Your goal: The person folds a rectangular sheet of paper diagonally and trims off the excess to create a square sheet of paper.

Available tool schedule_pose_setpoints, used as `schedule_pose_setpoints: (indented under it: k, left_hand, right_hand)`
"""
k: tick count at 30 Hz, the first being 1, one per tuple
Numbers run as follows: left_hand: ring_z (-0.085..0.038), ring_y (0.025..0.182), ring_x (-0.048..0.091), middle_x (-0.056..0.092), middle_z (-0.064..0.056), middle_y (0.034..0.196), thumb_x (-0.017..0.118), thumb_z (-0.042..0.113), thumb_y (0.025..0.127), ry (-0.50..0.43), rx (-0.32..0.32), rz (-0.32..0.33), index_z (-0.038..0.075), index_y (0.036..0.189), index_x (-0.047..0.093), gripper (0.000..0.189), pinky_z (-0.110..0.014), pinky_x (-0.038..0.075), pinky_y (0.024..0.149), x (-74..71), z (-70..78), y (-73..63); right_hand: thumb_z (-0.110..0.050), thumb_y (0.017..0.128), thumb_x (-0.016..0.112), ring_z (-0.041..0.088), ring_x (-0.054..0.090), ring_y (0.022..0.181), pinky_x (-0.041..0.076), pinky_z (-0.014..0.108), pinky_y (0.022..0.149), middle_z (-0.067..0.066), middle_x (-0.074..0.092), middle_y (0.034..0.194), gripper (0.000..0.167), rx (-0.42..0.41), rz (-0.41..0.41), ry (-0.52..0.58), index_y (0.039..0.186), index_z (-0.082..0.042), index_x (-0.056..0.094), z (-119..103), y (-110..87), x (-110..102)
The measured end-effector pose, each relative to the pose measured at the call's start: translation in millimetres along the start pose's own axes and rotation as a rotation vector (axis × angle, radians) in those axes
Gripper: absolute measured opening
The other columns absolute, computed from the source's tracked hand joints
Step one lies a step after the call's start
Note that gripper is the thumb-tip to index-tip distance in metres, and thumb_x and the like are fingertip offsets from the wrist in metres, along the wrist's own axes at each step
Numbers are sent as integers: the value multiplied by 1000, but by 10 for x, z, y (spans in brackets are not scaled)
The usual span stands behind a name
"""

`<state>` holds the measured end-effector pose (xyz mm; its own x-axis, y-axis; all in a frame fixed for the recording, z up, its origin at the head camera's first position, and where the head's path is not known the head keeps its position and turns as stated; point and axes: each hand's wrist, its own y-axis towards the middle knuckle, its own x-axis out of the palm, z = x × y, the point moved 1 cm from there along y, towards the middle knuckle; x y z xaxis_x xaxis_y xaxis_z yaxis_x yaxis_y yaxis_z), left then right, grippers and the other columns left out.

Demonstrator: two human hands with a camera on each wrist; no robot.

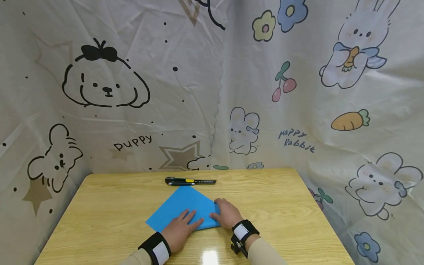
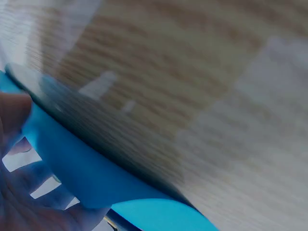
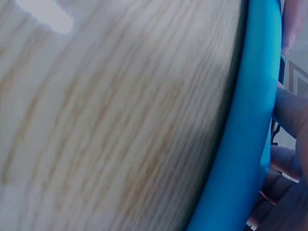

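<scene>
Blue paper lies flexed on the near side of the cutter.
The left hand rests on it, fingers spread; the right hand touches it, thumb and forefinger apart. It looks light, thin and easily creased, probably best held gently along the edge facing away from the cutter.

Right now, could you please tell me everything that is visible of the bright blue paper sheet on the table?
The bright blue paper sheet looks plain, smooth and thin. It seems folded over into a roughly triangular shape; in the wrist views its near side shows a rounded bend, not a flat crease. It lies on the light wood-grain table, its far corner pointing towards a black and yellow cutter. The left hand rests on its near part with spread fingers; the right hand touches its right corner.
</scene>
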<state>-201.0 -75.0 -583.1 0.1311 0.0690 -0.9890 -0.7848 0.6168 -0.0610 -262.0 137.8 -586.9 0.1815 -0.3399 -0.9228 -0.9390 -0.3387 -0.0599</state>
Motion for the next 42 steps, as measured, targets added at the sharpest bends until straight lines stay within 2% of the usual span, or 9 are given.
schedule_pose_setpoints:
  k: [2,6,8,12,15,23,35,42]
  left_hand:
    - [-39,129,41,41,-12,145,62,9,92,22,-8,12,32,144,43,60,-49,51,87,7,0,24]
    - [-40,127,44,43,-14,144,63,4,90,19,-13,23,29,145,42,64,-49,52,84,10,-14,38]
    - [-41,126,44,43,-14,144,62,5,90,11,-17,24,27,145,43,62,-51,52,83,-3,-25,43]
    - [-40,128,43,43,-13,144,61,9,92,-4,-34,11,24,142,47,54,-56,51,83,-22,-49,57]
    - [-39,129,42,42,-13,145,62,14,92,-12,-46,6,24,142,47,54,-58,49,85,-19,-58,75]
    - [-38,125,46,45,-12,143,58,17,94,-22,-56,12,26,144,45,52,-59,46,88,18,-44,102]
    - [-35,124,48,48,-11,141,53,22,98,9,-69,32,25,142,48,45,-58,45,89,61,-44,134]
    - [-35,123,49,49,-12,139,53,21,97,12,-73,41,24,141,49,45,-56,46,90,49,-30,130]
  right_hand:
    - [-42,90,65,27,58,112,49,43,90,12,56,126,56,-52,65,-84,133,-8,53,-39,-55,-10]
    - [-50,92,58,29,49,124,43,44,99,12,50,136,56,-208,203,-271,133,-12,54,-179,-228,-10]
    - [-51,93,55,31,43,130,39,46,104,13,46,141,55,-293,199,-287,134,-13,55,-269,-322,0]
    - [-52,95,49,32,39,134,37,45,106,13,42,146,59,-394,67,-244,140,-13,48,-413,-476,36]
    - [-53,96,47,30,37,136,34,44,108,11,39,148,65,-381,1,-248,145,-11,42,-434,-531,70]
    - [-56,97,42,30,33,138,31,47,109,11,37,150,66,-324,-48,-242,147,-13,40,-331,-563,163]
    - [-54,98,39,32,28,140,28,50,111,12,32,152,66,-321,-49,-199,149,-14,35,-254,-565,230]
    - [-48,101,37,34,28,140,28,51,110,14,33,152,60,-363,3,-219,149,-11,35,-223,-572,270]
